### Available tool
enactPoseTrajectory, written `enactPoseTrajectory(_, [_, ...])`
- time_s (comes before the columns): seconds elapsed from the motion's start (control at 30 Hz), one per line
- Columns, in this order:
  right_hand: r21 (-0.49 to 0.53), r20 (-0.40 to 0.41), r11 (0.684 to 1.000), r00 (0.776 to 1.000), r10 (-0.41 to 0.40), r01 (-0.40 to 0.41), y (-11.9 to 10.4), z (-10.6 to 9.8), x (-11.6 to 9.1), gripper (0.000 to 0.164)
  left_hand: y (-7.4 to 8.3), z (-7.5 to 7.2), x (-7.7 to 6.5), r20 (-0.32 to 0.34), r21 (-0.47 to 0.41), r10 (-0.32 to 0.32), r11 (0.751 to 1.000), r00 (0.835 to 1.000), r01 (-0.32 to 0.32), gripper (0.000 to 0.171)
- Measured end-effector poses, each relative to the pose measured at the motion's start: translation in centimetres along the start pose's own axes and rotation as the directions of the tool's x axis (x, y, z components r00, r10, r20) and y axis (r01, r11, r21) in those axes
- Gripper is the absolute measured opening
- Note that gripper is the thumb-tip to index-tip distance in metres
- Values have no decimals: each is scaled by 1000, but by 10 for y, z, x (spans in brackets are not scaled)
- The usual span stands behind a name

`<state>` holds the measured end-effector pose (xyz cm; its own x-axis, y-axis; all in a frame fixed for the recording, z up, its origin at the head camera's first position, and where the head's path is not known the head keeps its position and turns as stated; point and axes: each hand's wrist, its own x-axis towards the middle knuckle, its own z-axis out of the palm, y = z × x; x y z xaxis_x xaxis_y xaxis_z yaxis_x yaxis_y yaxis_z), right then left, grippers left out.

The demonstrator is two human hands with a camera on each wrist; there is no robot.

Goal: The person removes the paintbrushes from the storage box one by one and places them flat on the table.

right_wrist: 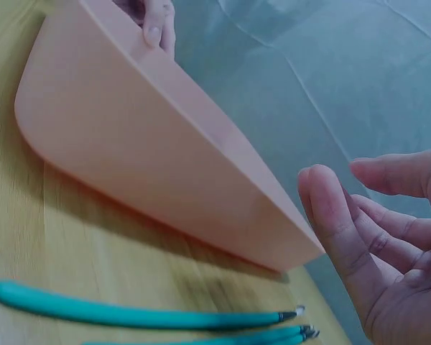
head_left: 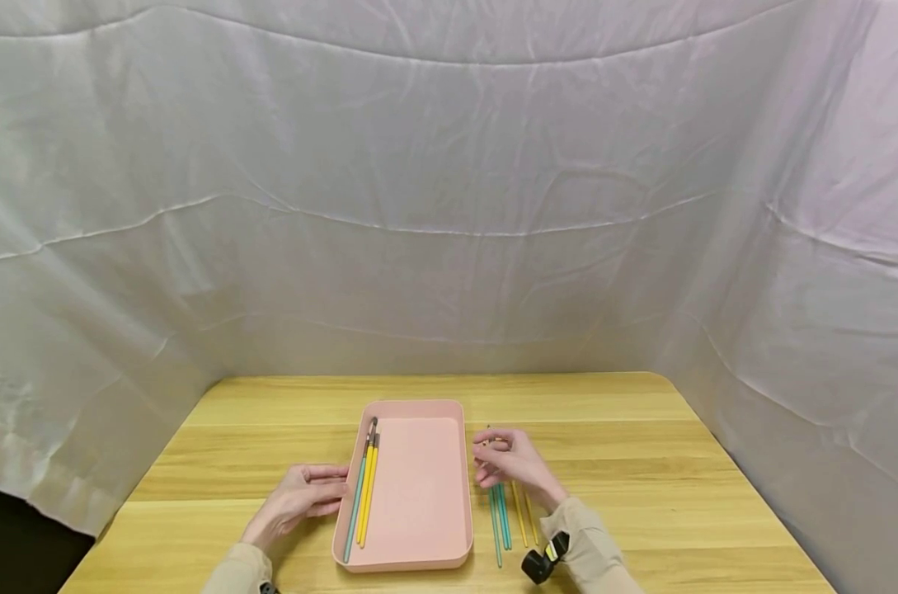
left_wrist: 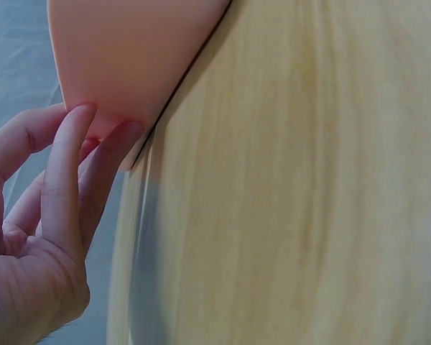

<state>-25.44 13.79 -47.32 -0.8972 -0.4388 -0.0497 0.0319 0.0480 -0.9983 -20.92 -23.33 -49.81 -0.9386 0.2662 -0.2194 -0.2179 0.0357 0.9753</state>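
A shallow pink tray (head_left: 419, 495) lies on the table, with a teal paintbrush (head_left: 355, 507) and two yellow paintbrushes (head_left: 368, 495) along its left side. At the tray's left wall, my left hand (head_left: 296, 499) pinches the rim. In the left wrist view, two fingertips press the outer wall while another finger goes behind the rim. Just right of the tray, my right hand (head_left: 519, 464) hovers above several teal paintbrushes (head_left: 504, 520) and two yellow paintbrushes (head_left: 520, 516). Its thumb and fingers (right_wrist: 334, 215) stand apart, with nothing between them. The hand hides the brushes' upper parts.
The wooden table (head_left: 604, 445) reaches out on both sides of the tray. Grey cloth (head_left: 449, 289) hangs behind it and at the sides. A black wrist device (head_left: 545, 559) sits at my right sleeve, close to the brush handles.
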Motion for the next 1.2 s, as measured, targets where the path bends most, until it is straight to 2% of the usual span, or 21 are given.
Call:
enactPoseTrajectory(0.47, [11,31,1000,999,-17,17,-7,26,9,46,-1,0,0,3,-5,4,1000,1000,-4,56])
enactPoseTrajectory(1.0, [3,39,1000,999,-28,28,-14,52,22,34,-2,0,0,8,12,-1,1000,1000,1,58])
enactPoseTrajectory(1.2, [4,41,1000,999,-14,13,-15,58,28,38,-2,-1,1,15,14,9,1000,1000,-9,58])
